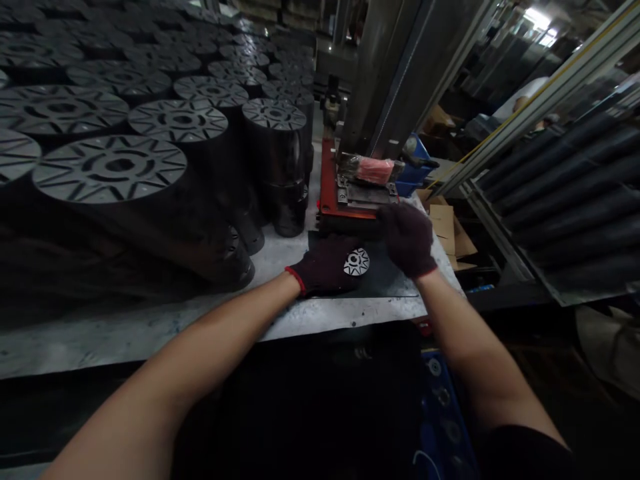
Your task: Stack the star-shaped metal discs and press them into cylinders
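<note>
My left hand (330,267), in a dark glove with a red cuff, is wrapped round a small cylinder (357,262) whose slotted, star-patterned end faces up. It rests over a dark mat (393,283) on the pale table. My right hand (409,240), gloved too, is closed just right of it, near the front corner of a red-based press (327,193). Its fingertips are dark and blurred, so what they hold, if anything, cannot be made out. A pink wrapped bundle (375,170) lies across the press above the metal plate.
Many dark cylinders (113,167) with star-patterned tops stand at the left, some stacked. Behind the press is a blue bin (413,175); cardboard (443,230) lies to its right. A blue crate (453,427) with round parts sits below the table edge (320,327). A person's sleeve (523,93) shows far off.
</note>
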{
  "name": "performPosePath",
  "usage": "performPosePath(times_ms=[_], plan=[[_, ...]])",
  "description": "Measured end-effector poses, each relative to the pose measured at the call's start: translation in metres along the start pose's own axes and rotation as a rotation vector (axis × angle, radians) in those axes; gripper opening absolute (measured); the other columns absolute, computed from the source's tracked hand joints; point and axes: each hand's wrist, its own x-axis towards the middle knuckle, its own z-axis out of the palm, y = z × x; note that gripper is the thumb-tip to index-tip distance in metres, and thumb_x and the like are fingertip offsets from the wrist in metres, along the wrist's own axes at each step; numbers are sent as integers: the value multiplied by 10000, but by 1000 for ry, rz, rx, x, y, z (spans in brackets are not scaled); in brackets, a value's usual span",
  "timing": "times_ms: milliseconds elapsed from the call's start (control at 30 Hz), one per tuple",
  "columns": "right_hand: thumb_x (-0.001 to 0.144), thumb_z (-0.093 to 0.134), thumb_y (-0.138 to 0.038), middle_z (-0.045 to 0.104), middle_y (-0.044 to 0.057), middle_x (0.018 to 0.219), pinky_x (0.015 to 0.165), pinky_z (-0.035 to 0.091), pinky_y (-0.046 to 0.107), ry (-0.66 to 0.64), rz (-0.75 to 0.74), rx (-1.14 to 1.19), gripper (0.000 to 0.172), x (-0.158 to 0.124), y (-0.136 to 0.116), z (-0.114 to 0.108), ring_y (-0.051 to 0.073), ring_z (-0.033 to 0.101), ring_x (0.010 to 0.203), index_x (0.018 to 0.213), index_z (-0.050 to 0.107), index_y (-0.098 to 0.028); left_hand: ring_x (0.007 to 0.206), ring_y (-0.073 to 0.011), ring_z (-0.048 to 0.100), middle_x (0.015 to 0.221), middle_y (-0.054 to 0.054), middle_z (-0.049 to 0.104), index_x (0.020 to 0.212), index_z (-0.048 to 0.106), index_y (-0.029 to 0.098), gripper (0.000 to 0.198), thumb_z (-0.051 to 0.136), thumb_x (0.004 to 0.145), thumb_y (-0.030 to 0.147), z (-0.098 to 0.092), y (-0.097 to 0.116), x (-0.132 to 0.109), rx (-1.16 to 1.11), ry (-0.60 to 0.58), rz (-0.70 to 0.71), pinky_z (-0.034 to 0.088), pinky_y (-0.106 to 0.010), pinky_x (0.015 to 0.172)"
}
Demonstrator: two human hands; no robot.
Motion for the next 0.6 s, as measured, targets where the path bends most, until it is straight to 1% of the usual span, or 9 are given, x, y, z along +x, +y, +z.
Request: performPosePath(times_ms=[67,100,133,200,267,367,433,500,600], plan=[[1080,475,-513,754,72,786,759,508,365,16,249,239,499,-37,-5,13,237,683,796,805,758,-207,1318,-404,728,1467,-134,752,1507,692,214,856,998,738,433,0,4,2,22,-4,-50,601,-530,1149],[1046,495,-532,737,53,735,710,484,351,-4,337,330,494,-52,-6,21,225,666,742,751,730,-214,1302,-406,734,1435,-137,764,1473,712,209,837,1007,723,436,0,5,3,38,-1,-64,604,-530,1142],[1011,518,-542,740,44,723,691,473,347,-22,389,384,477,-63,-6,28,224,664,728,727,721,-218,1284,-407,739,1404,-143,772,1449,724,197,822,1010,717,438,1,7,4,56,5,-70,608,-528,1132],[976,541,-545,772,42,766,710,480,353,-14,420,397,449,-75,-4,39,235,688,761,735,737,-221,1272,-403,738,1369,-149,777,1430,731,178,779,991,741,431,2,9,5,84,20,-57,607,-524,1124],[988,529,-545,796,50,805,731,492,361,-12,413,358,455,-74,-2,45,248,712,797,754,752,-225,1258,-391,739,1346,-141,783,1412,737,171,714,964,779,411,2,10,4,93,38,-33,606,-515,1113],[1032,473,-513,830,82,879,774,529,377,-32,367,282,477,-67,-3,43,267,750,851,826,789,-223,1244,-381,745,1339,-134,790,1409,743,173,685,956,797,395,2,10,4,71,48,-23,607,-502,1102],[1062,460,-489,856,110,970,836,556,384,-56,293,196,475,-69,-5,39,276,777,916,916,819,-214,1207,-382,762,1307,-134,805,1371,767,177,679,974,779,436,1,10,4,49,32,-34,620,-496,1075],[1091,473,-478,866,129,1035,890,570,380,-96,202,101,464,-77,-9,35,277,791,967,987,833,-204,1161,-372,779,1259,-127,821,1314,790,184,599,945,818,481,1,11,4,30,41,-21,629,-482,1036],[1123,483,-447,864,125,998,864,585,353,-133,59,18,450,-85,-12,25,263,796,941,1002,838,-197,1131,-369,791,1214,-136,832,1247,808,179,495,889,879,500,0,9,5,4,53,11,634,-467,985]])
